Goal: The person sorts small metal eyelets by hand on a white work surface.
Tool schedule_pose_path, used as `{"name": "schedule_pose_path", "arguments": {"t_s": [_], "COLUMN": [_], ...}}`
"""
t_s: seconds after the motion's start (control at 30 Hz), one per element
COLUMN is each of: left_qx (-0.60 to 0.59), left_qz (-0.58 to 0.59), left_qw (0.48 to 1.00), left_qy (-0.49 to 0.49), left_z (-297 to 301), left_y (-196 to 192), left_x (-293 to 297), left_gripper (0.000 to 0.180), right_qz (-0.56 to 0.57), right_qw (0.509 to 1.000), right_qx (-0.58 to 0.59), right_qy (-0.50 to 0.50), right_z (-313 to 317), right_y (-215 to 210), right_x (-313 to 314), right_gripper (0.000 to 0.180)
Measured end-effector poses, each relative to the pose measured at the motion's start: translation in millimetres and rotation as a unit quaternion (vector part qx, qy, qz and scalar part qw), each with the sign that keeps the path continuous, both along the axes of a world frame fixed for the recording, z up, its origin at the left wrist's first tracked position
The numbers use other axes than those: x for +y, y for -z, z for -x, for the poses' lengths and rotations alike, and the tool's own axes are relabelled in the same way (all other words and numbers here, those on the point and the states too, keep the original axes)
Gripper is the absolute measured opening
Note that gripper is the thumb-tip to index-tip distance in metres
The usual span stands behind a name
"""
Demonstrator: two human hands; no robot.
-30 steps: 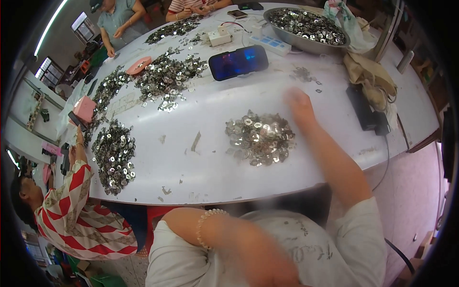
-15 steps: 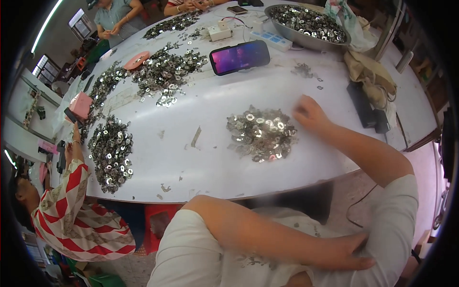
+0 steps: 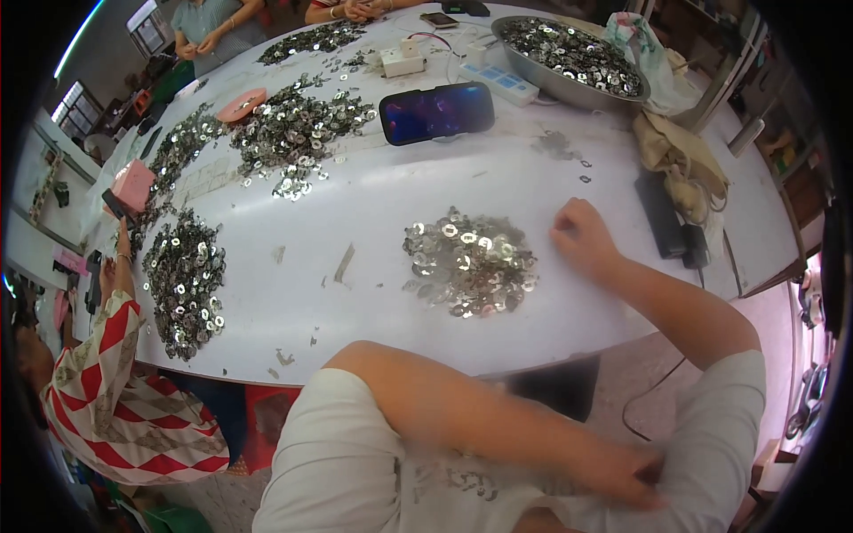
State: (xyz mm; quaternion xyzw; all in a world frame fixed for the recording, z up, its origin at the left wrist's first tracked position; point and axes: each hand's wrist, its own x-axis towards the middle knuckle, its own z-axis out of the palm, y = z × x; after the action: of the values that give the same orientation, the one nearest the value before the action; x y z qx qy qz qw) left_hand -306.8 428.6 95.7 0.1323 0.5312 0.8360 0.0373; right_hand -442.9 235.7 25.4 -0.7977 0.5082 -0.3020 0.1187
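Note:
My right hand [image 3: 586, 238] rests on the white table, just right of a heap of small shiny metal pieces [image 3: 475, 266]. Its fingers are curled in and a gap separates it from the heap; nothing shows in its grip. Across my lap lies my left forearm, and my left hand [image 3: 626, 473] is beside my right sleeve [image 3: 711, 435]. That hand is somewhat blurred; its thumb and fingers look apart, holding nothing visible. Whether it touches the sleeve I cannot tell. Some bits lie on my light-coloured clothing near the forearm.
Beyond the heap a phone [image 3: 437, 113] stands lit. A metal basin [image 3: 569, 84] full of pieces is at the far right, near a beige bag [image 3: 680, 164]. More heaps [image 3: 185, 284] lie leftward, by a person in a red-and-white checked top [image 3: 133, 391]. Other people sit at the far side.
The whole view has shifted slightly. My right hand stays beside the heap, a little nearer to me. My left hand has drawn slightly away along the sleeve. The phone's picture has darkened.

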Motion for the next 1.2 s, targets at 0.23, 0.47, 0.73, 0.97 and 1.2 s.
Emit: {"name": "schedule_pose_path", "arguments": {"t_s": [0.23, 0.47, 0.73, 0.97, 1.2], "left_qx": [-0.182, -0.032, 0.057, 0.02, 0.039], "left_qz": [-0.101, -0.048, -0.187, -0.2, -0.266], "left_qw": [0.978, 0.995, 0.977, 0.97, 0.962], "left_qy": [-0.032, 0.082, 0.089, 0.133, 0.04], "left_z": [24.2, 21.5, 12.2, 14.1, 19.0], "left_y": [10.7, 11.7, 6.6, 10.8, 12.7], "left_x": [-8.5, -5.0, -0.8, 5.7, 15.3], "left_gripper": [0.087, 0.104, 0.1, 0.097, 0.105], "right_qz": [-0.009, -0.006, -0.005, -0.014, -0.004], "right_qw": [1.0, 1.0, 1.0, 1.0, 1.0], "right_qx": [-0.012, 0.0, 0.008, 0.01, 0.014], "right_qy": [-0.002, -0.009, 0.005, 0.008, 0.002], "right_z": [-1.6, -2.9, -3.6, -6.9, -6.1], "right_y": [0.8, -2.8, 0.3, -1.6, -1.9], "right_x": [-0.8, -2.5, -1.1, -1.4, -0.8], "right_gripper": [0.013, 0.015, 0.015, 0.016, 0.016]}}
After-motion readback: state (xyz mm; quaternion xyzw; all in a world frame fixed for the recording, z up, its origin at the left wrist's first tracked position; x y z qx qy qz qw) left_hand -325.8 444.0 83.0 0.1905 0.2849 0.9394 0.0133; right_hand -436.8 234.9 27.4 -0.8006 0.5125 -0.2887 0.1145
